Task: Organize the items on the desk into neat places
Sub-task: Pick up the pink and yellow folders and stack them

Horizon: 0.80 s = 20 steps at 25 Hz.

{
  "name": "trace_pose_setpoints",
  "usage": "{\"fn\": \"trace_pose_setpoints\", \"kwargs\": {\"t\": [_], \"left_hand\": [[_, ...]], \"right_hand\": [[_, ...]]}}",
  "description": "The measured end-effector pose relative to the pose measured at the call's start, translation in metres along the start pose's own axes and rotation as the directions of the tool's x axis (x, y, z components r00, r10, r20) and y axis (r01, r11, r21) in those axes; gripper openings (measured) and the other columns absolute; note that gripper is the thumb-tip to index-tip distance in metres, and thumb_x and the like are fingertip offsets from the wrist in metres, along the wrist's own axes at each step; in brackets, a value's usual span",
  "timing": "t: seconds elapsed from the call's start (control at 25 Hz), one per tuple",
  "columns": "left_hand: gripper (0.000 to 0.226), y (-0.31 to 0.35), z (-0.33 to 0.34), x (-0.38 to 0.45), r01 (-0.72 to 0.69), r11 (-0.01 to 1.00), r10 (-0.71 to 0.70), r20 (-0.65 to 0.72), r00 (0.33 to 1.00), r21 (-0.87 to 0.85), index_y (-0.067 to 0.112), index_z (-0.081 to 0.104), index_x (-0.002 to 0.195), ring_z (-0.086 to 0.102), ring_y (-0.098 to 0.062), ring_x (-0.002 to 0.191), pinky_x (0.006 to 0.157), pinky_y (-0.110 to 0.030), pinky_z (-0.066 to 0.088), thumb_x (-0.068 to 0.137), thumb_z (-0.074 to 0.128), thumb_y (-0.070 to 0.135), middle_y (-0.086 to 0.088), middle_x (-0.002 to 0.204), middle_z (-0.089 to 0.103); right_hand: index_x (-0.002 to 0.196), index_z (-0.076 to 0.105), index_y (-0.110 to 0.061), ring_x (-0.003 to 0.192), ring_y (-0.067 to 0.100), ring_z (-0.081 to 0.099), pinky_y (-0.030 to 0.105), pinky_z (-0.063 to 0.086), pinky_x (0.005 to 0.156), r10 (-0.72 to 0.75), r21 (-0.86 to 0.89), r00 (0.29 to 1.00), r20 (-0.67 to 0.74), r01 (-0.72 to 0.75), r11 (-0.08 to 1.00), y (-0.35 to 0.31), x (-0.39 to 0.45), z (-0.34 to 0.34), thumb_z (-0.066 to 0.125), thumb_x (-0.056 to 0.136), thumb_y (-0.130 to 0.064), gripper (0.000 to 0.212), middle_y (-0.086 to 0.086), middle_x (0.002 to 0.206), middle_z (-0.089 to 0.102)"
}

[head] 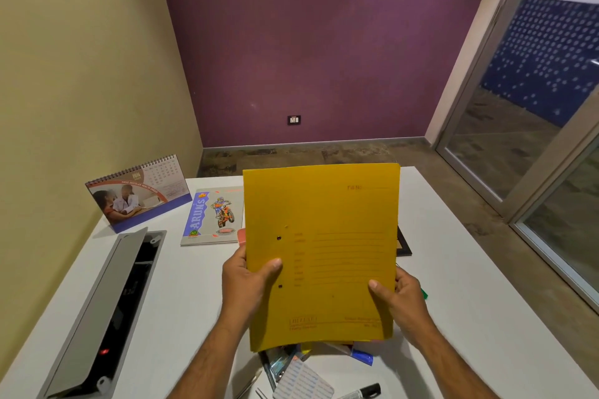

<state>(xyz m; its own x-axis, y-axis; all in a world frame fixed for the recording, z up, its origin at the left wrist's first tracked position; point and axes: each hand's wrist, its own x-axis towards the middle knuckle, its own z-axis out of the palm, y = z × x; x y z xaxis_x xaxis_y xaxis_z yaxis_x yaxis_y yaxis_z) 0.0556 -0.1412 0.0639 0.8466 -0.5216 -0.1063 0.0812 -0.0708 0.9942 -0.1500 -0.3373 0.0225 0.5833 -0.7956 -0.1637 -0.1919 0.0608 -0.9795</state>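
A yellow file folder [321,253] is held up in the air above the middle of the white desk [453,269], its printed front cover facing the camera and its short edges at top and bottom. The left hand [246,278] grips its left edge, thumb pressed on the cover between the two punch holes, the other fingers hidden behind. The right hand [400,296] grips the right edge lower down in the same way, thumb on the front.

Below the folder's bottom edge lies a heap of small things on the desk: a blister pack of tablets [303,381], a black marker [364,392], a blue packet [362,357] and some metal pieces too jumbled to name. A bit of something green [424,293] shows just past the right hand, and a dark framed object [404,241] peeks out behind the folder's right edge.

To the left of the folder a notebook [212,217] with a motorbike rider on its cover lies flat. Further left, at the desk's far left corner, a spiral desk calendar [137,193] stands upright. Along the left edge a grey cable box [107,311] is sunk into the desk with its lid raised; inside is dark, with a small red light.

The desk stands against a beige wall on the left. A purple wall with a socket [294,120] lies beyond a strip of floor, and glass panels run on the right. The desk's right half is bare white.
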Motion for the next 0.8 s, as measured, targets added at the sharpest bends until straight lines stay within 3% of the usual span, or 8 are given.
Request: {"fn": "trace_pose_setpoints", "kwargs": {"t": [0.08, 0.2, 0.28, 0.32, 0.44, 0.52, 0.64, 0.8], "left_hand": [[0.036, 0.006, 0.009, 0.014, 0.047, 0.999, -0.046, 0.067, 0.997, -0.016, 0.027, 0.063, 0.112, 0.071, -0.015, 0.093, 0.079, -0.035, 0.057, 0.083, 0.075, 0.01, 0.005, 0.105, 0.073], [0.039, 0.006, 0.018, 0.036, 0.157, 0.987, -0.162, 0.194, 0.968, 0.041, 0.023, 0.058, 0.122, 0.07, -0.019, 0.096, 0.076, -0.033, 0.055, 0.088, 0.07, 0.009, -0.001, 0.111, 0.072], [0.041, 0.003, 0.021, 0.047, 0.205, 0.973, -0.227, 0.264, 0.937, 0.109, 0.024, 0.054, 0.127, 0.068, -0.019, 0.101, 0.077, -0.032, 0.053, 0.091, 0.066, 0.009, 0.0, 0.116, 0.07], [0.04, 0.001, 0.023, 0.052, 0.218, 0.966, -0.249, 0.288, 0.925, 0.136, 0.024, 0.054, 0.126, 0.067, -0.019, 0.102, 0.076, -0.031, 0.052, 0.091, 0.065, 0.008, 0.0, 0.117, 0.069], [0.036, 0.003, 0.035, 0.068, 0.237, 0.962, -0.267, 0.296, 0.917, 0.134, 0.025, 0.055, 0.12, 0.067, -0.019, 0.099, 0.072, -0.03, 0.052, 0.092, 0.063, 0.004, -0.001, 0.114, 0.07], [0.033, 0.007, 0.048, 0.086, 0.213, 0.969, -0.241, 0.265, 0.934, 0.128, 0.026, 0.058, 0.114, 0.067, -0.018, 0.096, 0.074, -0.032, 0.053, 0.091, 0.064, 0.004, 0.001, 0.109, 0.07], [0.026, 0.016, 0.075, 0.115, 0.179, 0.975, -0.208, 0.258, 0.944, 0.129, 0.027, 0.059, 0.107, 0.066, -0.015, 0.092, 0.071, -0.029, 0.051, 0.091, 0.065, 0.007, 0.002, 0.104, 0.069], [0.022, 0.016, 0.12, 0.155, 0.17, 0.973, -0.206, 0.264, 0.942, 0.153, 0.029, 0.062, 0.103, 0.066, -0.021, 0.096, 0.083, -0.037, 0.052, 0.09, 0.068, 0.012, -0.002, 0.111, 0.069]], "right_hand": [[0.114, 0.064, -0.023, 0.097, 0.026, 0.07, 0.048, 0.058, 0.083, 0.025, 0.013, 0.999, -0.042, -0.024, 1.0, 0.001, 0.011, -0.008, 0.068, 0.088, -0.014, 0.028, 0.005, 0.11, 0.073], [0.114, 0.065, -0.015, 0.092, 0.03, 0.072, 0.052, 0.057, 0.083, 0.081, 0.1, 0.996, -0.031, -0.077, 0.992, -0.004, 0.03, -0.02, 0.074, 0.082, -0.016, 0.033, 0.01, 0.107, 0.074], [0.113, 0.066, -0.014, 0.092, 0.031, 0.072, 0.052, 0.056, 0.084, 0.122, 0.132, 0.992, 0.003, -0.122, 0.984, -0.011, 0.048, -0.026, 0.088, 0.062, -0.035, 0.059, 0.01, 0.105, 0.075], [0.116, 0.065, -0.012, 0.094, 0.033, 0.071, 0.053, 0.055, 0.086, 0.141, 0.132, 0.99, 0.018, -0.142, 0.981, -0.015, 0.058, -0.029, 0.088, 0.061, -0.033, 0.064, 0.01, 0.105, 0.075], [0.121, 0.063, -0.004, 0.095, 0.037, 0.07, 0.055, 0.053, 0.089, 0.203, 0.103, 0.979, 0.032, -0.205, 0.973, -0.03, 0.093, -0.033, 0.067, 0.085, -0.002, 0.036, 0.015, 0.106, 0.074], [0.117, 0.064, -0.004, 0.095, 0.039, 0.069, 0.055, 0.053, 0.089, 0.254, 0.083, 0.966, 0.045, -0.257, 0.963, -0.043, 0.117, -0.04, 0.061, 0.088, 0.002, 0.029, 0.017, 0.106, 0.073], [0.117, 0.064, -0.007, 0.102, 0.044, 0.065, 0.058, 0.049, 0.094, 0.343, 0.05, 0.934, 0.1, -0.348, 0.936, -0.056, 0.152, -0.06, 0.057, 0.086, 0.008, 0.036, 0.019, 0.111, 0.071], [0.116, 0.061, -0.011, 0.106, 0.045, 0.061, 0.058, 0.048, 0.094, 0.402, -0.056, 0.909, 0.113, -0.398, 0.916, -0.051, 0.192, -0.086, 0.053, 0.084, 0.015, 0.043, 0.018, 0.114, 0.068]]}}
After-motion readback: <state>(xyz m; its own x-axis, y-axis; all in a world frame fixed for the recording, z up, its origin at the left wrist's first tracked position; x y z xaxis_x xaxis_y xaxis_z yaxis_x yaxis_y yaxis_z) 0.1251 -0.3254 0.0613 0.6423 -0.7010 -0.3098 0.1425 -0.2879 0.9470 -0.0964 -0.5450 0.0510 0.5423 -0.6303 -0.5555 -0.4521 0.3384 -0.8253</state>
